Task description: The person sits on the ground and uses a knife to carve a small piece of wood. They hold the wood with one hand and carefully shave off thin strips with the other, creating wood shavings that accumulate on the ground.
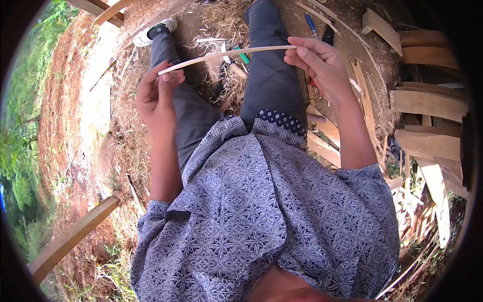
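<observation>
A thin, pale wooden strip [226,53] is stretched between my two hands, above my legs, and looks slightly bowed in this wide view. My left hand [160,93] pinches its left end between thumb and fingers. At the other end, the thumb and fingers of my right hand [319,63] grip the strip's tip. Below the strip, on the ground between my legs, lie a knife with a wooden handle [236,69] and a green-handled tool [244,56] among pale shavings.
A blue-handled tool [311,24] lies on the ground beyond my right hand. Curved wooden boards [427,103] are stacked along the right, with loose strips and offcuts [370,100] nearby. At the lower left, a wooden beam [75,236] slants in front of a dirt slope.
</observation>
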A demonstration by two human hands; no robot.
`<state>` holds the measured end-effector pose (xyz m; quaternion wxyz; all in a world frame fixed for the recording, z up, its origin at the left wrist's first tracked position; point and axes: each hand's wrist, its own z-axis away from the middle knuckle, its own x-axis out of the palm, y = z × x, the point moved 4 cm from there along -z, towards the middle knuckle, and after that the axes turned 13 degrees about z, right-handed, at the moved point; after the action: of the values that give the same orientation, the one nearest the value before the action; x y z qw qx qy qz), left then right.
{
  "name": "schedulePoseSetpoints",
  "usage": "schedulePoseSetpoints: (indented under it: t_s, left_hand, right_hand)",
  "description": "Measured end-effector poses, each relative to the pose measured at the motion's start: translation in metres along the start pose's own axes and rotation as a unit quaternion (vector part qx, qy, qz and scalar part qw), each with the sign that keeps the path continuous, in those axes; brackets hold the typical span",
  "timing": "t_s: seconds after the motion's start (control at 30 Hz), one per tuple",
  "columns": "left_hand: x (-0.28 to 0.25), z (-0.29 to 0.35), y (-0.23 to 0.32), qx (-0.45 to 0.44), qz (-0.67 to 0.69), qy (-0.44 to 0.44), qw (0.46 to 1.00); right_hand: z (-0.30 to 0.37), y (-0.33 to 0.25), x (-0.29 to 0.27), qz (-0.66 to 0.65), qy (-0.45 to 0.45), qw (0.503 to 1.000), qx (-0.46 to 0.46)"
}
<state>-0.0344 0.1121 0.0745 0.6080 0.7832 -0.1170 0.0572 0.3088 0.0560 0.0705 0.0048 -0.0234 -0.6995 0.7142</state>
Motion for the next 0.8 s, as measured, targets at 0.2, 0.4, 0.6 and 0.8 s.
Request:
schedulePoseSetpoints:
  t_s: [0.2,0.4,0.6,0.8]
  left_hand:
    - [-0.007,0.0,0.009,0.022,-0.025,0.008,0.999]
    - [-0.035,0.022,0.027,0.004,-0.035,0.038,0.999]
    - [-0.072,0.083,0.038,-0.114,-0.114,-0.01,0.987]
    - [-0.078,0.18,0.026,-0.299,-0.137,0.035,0.944]
  right_hand:
    - [-0.001,-0.008,-0.003,0.04,0.008,0.999,-0.012]
    - [-0.016,-0.011,0.027,0.076,-0.044,0.996,-0.006]
    - [-0.02,0.017,0.046,0.114,-0.119,0.986,-0.008]
    - [-0.028,0.028,0.082,0.192,-0.258,0.947,0.023]
